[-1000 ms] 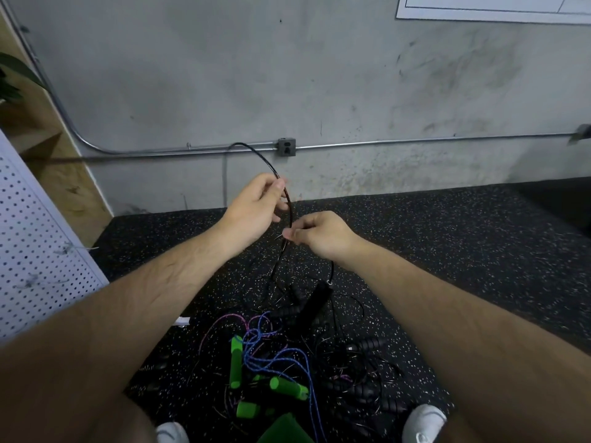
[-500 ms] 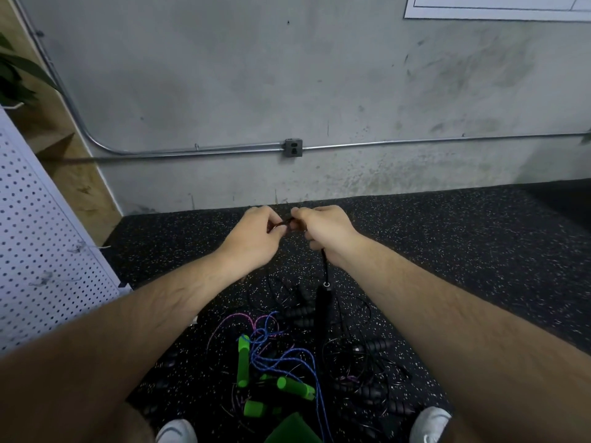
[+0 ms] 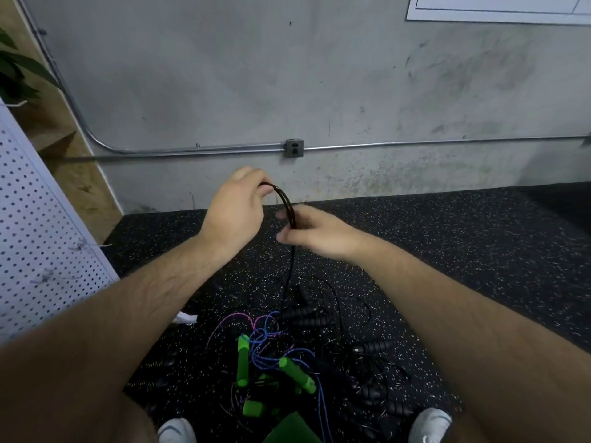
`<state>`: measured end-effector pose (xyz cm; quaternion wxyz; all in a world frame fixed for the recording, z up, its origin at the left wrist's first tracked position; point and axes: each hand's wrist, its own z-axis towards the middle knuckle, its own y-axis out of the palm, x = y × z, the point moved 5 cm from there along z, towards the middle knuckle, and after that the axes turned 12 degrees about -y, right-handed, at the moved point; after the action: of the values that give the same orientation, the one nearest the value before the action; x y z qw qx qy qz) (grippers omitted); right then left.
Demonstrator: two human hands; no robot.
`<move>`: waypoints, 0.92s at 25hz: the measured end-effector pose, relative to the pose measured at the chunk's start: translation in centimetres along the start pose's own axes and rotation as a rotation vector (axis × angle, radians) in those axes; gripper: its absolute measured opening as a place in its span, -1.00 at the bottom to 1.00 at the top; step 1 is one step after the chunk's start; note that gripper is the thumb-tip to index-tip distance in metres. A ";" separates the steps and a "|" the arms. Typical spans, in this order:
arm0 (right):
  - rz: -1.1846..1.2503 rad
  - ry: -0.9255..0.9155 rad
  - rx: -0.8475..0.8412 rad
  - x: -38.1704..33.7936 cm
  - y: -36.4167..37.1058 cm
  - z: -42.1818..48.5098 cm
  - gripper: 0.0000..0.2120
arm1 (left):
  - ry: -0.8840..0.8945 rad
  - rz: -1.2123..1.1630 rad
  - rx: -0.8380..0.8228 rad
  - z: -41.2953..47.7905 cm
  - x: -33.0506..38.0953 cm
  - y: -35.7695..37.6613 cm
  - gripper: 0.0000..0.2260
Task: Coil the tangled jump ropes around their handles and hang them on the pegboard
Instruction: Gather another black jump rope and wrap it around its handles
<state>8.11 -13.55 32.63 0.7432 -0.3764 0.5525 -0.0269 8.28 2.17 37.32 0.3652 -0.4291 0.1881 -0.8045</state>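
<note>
My left hand [image 3: 235, 209] pinches the top of a black jump rope [image 3: 284, 199], which arches over to my right hand [image 3: 315, 233]. My right hand grips the same rope lower down. From there one strand hangs straight down to the tangled pile [image 3: 303, 356] on the floor. The pile holds black ridged handles [image 3: 311, 318], thin black cords, green foam handles [image 3: 242, 359] and a blue-and-pink braided rope [image 3: 262, 334]. The white pegboard [image 3: 41, 238] leans at the left.
Black speckled rubber flooring [image 3: 463, 251] runs back to a grey concrete wall with a metal conduit and outlet box [image 3: 294, 148]. My white shoes [image 3: 428, 423] flank the pile. A wooden shelf [image 3: 57, 132] and plant leaves stand at the far left.
My hands, which met over the rope half a second ago, have drawn apart. The left hand rose with a loop of black rope. The black handle hanging below my right hand is gone from view.
</note>
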 end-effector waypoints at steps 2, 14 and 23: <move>-0.129 0.012 -0.069 1.4 0.7 0.0 -0.80 | -0.055 -0.064 0.067 0.5 -0.7 -0.7 -0.88; 0.404 -0.141 0.547 -2.1 -4.7 1.0 -0.75 | -0.396 -0.398 -0.829 -4.8 0.0 7.7 -0.85; 0.068 0.106 -0.049 2.4 0.5 -0.6 -0.90 | -0.539 -0.811 -0.394 0.1 -0.2 5.7 -0.80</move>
<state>8.33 -14.66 30.31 0.7039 -0.3734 0.6041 -0.0082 10.90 -1.39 33.78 -0.0279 -0.7197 0.0541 -0.6917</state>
